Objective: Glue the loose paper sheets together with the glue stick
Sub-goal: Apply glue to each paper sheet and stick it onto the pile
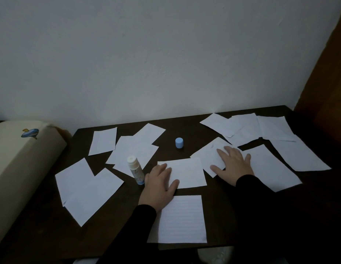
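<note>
Several loose white paper sheets lie scattered over a dark table (pixel 43 221). My left hand (pixel 159 185) rests flat, fingers straight, on the left edge of a middle sheet (pixel 188 172). My right hand (pixel 232 164) presses flat on a tilted sheet (pixel 207 157) just right of it. An uncapped white glue stick (pixel 135 169) stands close to the left of my left hand, apart from it. Its light blue cap (pixel 179 142) stands behind the middle sheet. A lined sheet (pixel 182 220) lies at the near edge, partly under my left wrist.
A white wall rises right behind the table. A cream padded block (pixel 17 161) with a small sticker borders the table's left side. A brown wooden panel (pixel 327 73) stands at the right. More sheets overlap at the back right (pixel 242 128) and front left (pixel 87 189).
</note>
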The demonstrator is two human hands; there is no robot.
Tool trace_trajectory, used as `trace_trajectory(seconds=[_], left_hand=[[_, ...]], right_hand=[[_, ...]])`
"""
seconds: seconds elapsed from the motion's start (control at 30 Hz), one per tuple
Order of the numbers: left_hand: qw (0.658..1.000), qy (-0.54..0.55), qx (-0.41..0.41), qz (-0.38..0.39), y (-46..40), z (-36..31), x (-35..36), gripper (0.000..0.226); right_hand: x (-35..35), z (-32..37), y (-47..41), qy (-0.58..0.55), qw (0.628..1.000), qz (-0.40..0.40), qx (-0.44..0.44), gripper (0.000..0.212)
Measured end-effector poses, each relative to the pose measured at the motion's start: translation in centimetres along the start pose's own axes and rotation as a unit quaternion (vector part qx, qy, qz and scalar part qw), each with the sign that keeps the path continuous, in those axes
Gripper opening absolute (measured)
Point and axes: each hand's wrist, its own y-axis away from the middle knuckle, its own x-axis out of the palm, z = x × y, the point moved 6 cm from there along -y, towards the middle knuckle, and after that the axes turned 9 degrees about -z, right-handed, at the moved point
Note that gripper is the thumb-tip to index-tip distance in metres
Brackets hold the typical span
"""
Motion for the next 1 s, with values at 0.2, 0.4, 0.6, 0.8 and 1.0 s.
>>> trace_trajectory(seconds=[0.2, 0.4, 0.6, 0.8, 1.0], left_hand=[[1.000, 0.018, -0.006, -0.016, 0.2, 0.0, -0.5, 0.057], [0.999, 0.040, -0.002, -0.030, 0.4, 0.0, -0.8, 0.056], [0.998, 0.046, 0.003, -0.042, 0.5, 0.1, -1.0, 0.054], [0.991, 0.106, 0.003, -0.077, 0.7, -0.3, -1.6, 0.049], [0.982, 0.163, 0.017, -0.099, 1.4, -0.1, -2.3, 0.034]], right_hand=[[0.1, 0.3, 0.6, -0.013, 0.999, -0.009, 0.048, 0.066], [-1.1, 0.4, 0.4, -0.047, 0.994, -0.051, 0.079, 0.053], [-1.9, 0.0, 0.3, -0.106, 0.980, -0.122, 0.113, 0.044], [-3.1, 3.5, 0.9, -0.172, 0.972, -0.146, 0.063, 0.046], [-1.8, 9.3, 3.4, -0.195, 0.973, -0.124, -0.013, 0.045]])
